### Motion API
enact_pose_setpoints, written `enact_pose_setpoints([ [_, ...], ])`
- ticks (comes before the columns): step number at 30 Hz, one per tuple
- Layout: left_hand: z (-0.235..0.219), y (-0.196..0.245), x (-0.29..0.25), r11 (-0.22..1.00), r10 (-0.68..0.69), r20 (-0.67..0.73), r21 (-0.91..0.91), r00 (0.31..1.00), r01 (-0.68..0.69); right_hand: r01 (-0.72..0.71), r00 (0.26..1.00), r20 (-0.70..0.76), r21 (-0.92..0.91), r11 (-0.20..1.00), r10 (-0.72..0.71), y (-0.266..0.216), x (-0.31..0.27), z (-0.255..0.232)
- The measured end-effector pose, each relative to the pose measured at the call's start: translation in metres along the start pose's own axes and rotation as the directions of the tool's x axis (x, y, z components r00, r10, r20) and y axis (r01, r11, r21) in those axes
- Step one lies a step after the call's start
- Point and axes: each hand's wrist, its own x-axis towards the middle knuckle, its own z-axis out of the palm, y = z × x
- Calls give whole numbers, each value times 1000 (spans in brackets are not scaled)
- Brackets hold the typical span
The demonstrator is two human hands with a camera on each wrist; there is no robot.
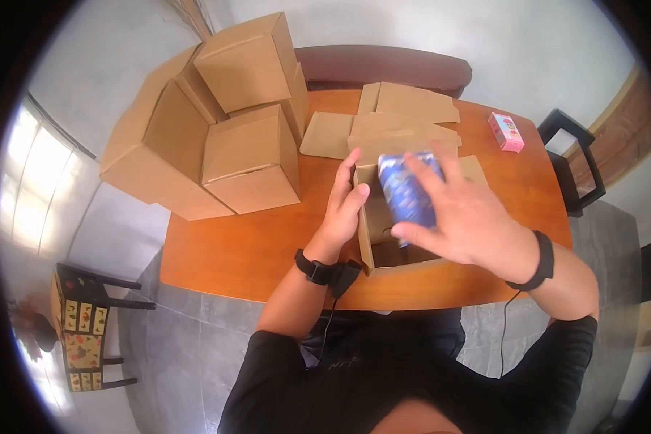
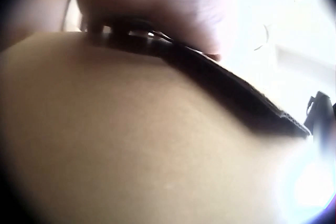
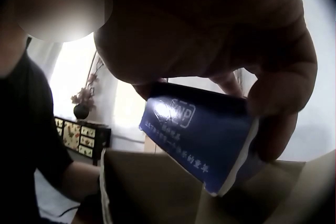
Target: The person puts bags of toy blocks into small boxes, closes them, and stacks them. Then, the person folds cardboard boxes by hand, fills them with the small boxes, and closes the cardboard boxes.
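My right hand [image 1: 470, 217] grips a small blue printed box [image 1: 405, 189] between thumb and fingers. In the right wrist view, white lettering shows on one face of the blue box [image 3: 197, 129], which is tilted over the open carton. That brown cardboard carton [image 1: 367, 242] stands near the table's front edge, flaps spread. My left hand [image 1: 342, 208] rests against the carton's left side, fingers extended upward, thumb at the rim. In the left wrist view, the left hand [image 2: 157, 3] is close up, and its fingertips are hidden.
Large cardboard boxes [image 1: 249, 152] are stacked at the table's left. Flat cardboard pieces [image 1: 405, 108] lie behind the carton. A pink box [image 1: 506, 132] sits at the back right. A dark bench [image 1: 390, 65] and a chair [image 1: 575, 166] border the wooden table [image 1: 231, 257].
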Motion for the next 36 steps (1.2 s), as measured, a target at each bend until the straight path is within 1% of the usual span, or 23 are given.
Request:
enact_pose_setpoints([
  [2,8,4,1,946,119,-39,-298,992,-125,94,995,-28,-19,995,-95,3,0,8],
  [4,4,15,-3,837,-184,-148,-542,972,76,105,992,-73,-14,994,-106,14,-3,1],
  [6,-7,10,-4,654,-325,-90,-740,941,155,89,973,-230,316,945,-14,45,-7,-8],
  [7,-8,12,-4,652,-319,-97,-744,943,144,-10,965,-228,471,882,132,67,-10,-3],
  [8,-9,15,-5,706,-351,-52,-670,935,228,-99,941,-198,614,783,275,92,-13,10],
  [9,-9,16,-6,751,-386,-11,-585,922,308,-95,943,-199,609,788,267,120,-16,29],
  [10,-8,14,-6,750,-382,-14,-589,924,301,-154,933,-95,764,626,346,148,-19,54],
  [11,-7,8,-5,752,-297,27,-610,954,252,-211,915,22,878,430,404,162,-20,68],
  [12,-4,6,-4,749,-208,71,-630,976,205,-208,914,17,878,431,406,158,-23,75],
  [13,1,6,-4,751,-205,78,-627,976,208,-144,955,20,903,404,295,146,-28,83],
  [14,6,8,-6,839,-120,14,-532,993,109,-84,983,16,926,369,182,135,-30,88],
  [15,10,10,-7,906,-30,-38,-424,999,11,-83,982,12,927,366,190,122,-28,91],
  [17,15,24,-6,905,-28,-24,-426,999,15,9,978,-60,968,249,198,102,-25,96],
  [21,14,27,0,905,80,-32,-416,996,-87,101,982,-139,960,261,130,104,-20,92],
  [22,14,28,0,917,129,-15,-380,992,-125,160,977,-195,937,309,86,98,-19,85],
  [24,17,23,-5,934,112,-55,-334,992,-124,216,967,-248,910,353,48,89,-19,80],
  [26,15,15,-5,951,94,-91,-288,991,-117,295,924,-382,725,623,7,81,-20,80],
  [27,9,13,-3,961,261,-59,-73,964,-265,259,917,-393,711,653,65,78,-23,73],
  [28,4,15,-2,902,414,7,136,910,-411,257,915,-396,713,652,72,81,-26,68],
  [29,1,18,-3,903,410,12,136,912,-408,413,873,-463,533,738,-155,88,-28,62],
  [30,-3,21,-5,879,419,33,237,907,-415,561,794,-473,328,760,-382,92,-31,59],
  [32,-8,27,-9,847,421,49,337,906,-412,548,817,-430,375,748,-383,88,-41,56],
  [36,-6,41,-19,900,354,138,220,925,-377,509,848,-385,402,761,-364,83,-52,64],
])
